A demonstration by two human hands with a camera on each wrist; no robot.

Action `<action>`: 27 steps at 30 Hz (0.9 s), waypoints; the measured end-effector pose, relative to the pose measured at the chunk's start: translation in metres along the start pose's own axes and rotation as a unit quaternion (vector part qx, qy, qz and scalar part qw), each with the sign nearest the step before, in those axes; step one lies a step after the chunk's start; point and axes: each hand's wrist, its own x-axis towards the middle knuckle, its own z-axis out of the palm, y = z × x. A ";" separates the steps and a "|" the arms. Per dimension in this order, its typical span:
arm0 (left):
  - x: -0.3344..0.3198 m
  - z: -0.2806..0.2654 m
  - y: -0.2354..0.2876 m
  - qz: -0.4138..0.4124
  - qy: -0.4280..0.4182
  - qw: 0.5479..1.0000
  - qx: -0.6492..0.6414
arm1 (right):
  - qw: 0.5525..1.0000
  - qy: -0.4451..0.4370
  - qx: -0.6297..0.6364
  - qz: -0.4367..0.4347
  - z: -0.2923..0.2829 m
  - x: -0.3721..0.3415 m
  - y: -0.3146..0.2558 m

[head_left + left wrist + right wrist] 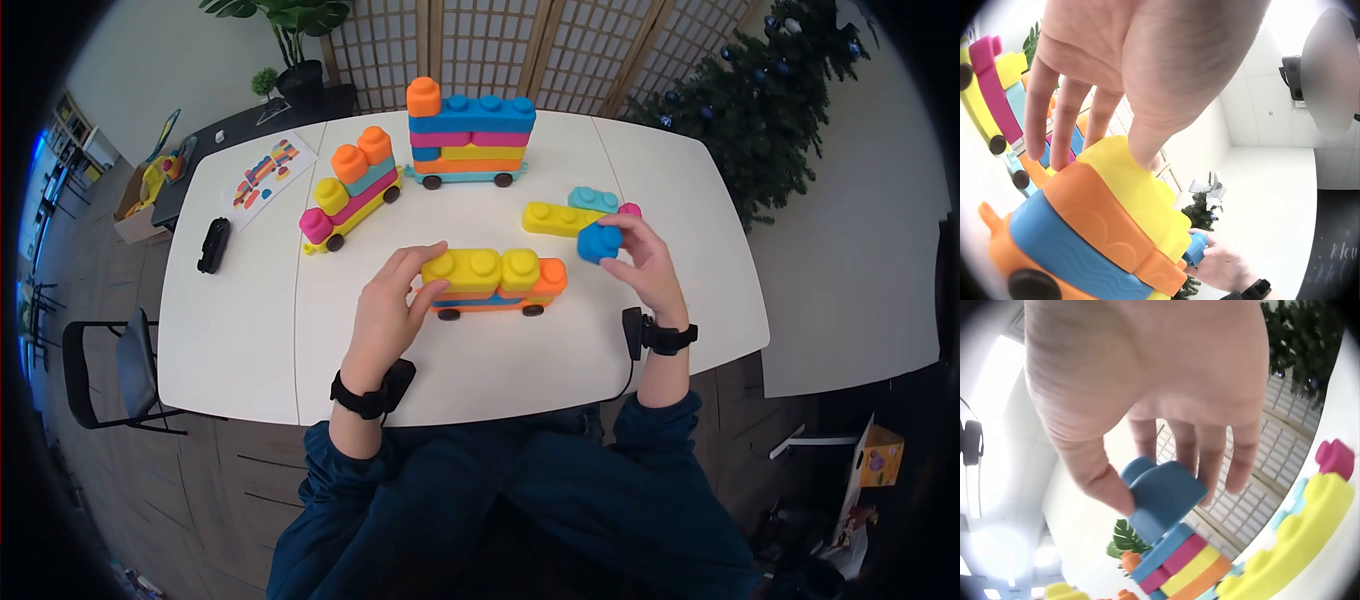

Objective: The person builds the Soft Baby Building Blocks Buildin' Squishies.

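A toy train car [475, 302] of orange and blue building blocks on dark wheels stands near the table's middle, topped by a long yellow block [460, 270] and a small yellow block [520, 268]. My left hand [385, 305] holds the long yellow block's left end between thumb and fingers. In my right hand [652, 268], thumb and fingers pinch a small blue block [1166, 497], held to the right of the car. Behind it lie a long yellow block [552, 218], a light blue block [594, 198] and a magenta block [630, 210].
A tall block car [470, 150] stands at the back of the white table [240, 350], joined to a lower car [365, 205] at its left. A picture sheet [265, 180] and a black object [214, 246] lie at the left. A decorated tree [740, 110] stands behind right.
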 end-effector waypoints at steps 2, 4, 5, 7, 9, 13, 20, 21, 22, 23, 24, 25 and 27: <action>0.000 0.001 -0.001 -0.002 0.001 1.000 0.001 | 0.996 -0.090 0.023 -0.008 0.016 -0.002 -0.012; 0.000 0.001 -0.002 -0.001 0.003 1.000 -0.005 | 0.994 -0.102 0.028 -0.011 0.028 0.000 -0.015; 0.000 0.001 -0.002 -0.001 0.003 1.000 -0.004 | 0.993 -0.115 0.011 -0.012 0.031 0.001 -0.013; 0.001 0.001 -0.003 -0.004 0.000 1.000 -0.005 | 0.992 -0.127 -0.006 -0.014 0.035 0.002 -0.009; 0.002 -0.003 -0.002 -0.015 -0.012 1.000 -0.005 | 0.987 -0.159 0.016 -0.006 0.038 0.001 -0.005; 0.002 -0.006 -0.004 -0.039 -0.026 0.999 -0.028 | 0.988 -0.156 0.008 0.002 0.048 -0.003 0.001; 0.002 -0.006 -0.002 -0.044 -0.027 0.998 -0.029 | 0.994 -0.111 0.020 0.007 0.057 -0.010 0.005; 0.001 -0.005 -0.002 -0.036 -0.017 0.999 -0.030 | 0.994 -0.107 0.024 0.009 0.057 -0.010 0.006; 0.001 -0.005 -0.002 -0.028 -0.006 0.999 -0.031 | 0.994 -0.107 0.025 0.009 0.058 -0.010 0.007; 0.001 -0.005 -0.002 -0.028 -0.007 0.999 -0.031 | 0.994 -0.108 0.033 0.009 0.058 -0.010 0.009; 0.001 -0.004 -0.002 -0.025 -0.006 0.999 -0.026 | 0.993 -0.108 0.042 0.008 0.059 -0.011 0.010; 0.001 -0.004 -0.003 -0.022 -0.005 1.000 -0.021 | 0.993 -0.108 0.042 0.008 0.059 -0.011 0.011; 0.001 -0.006 -0.002 -0.031 -0.014 0.999 -0.023 | 0.993 -0.102 0.054 0.012 0.060 -0.012 0.011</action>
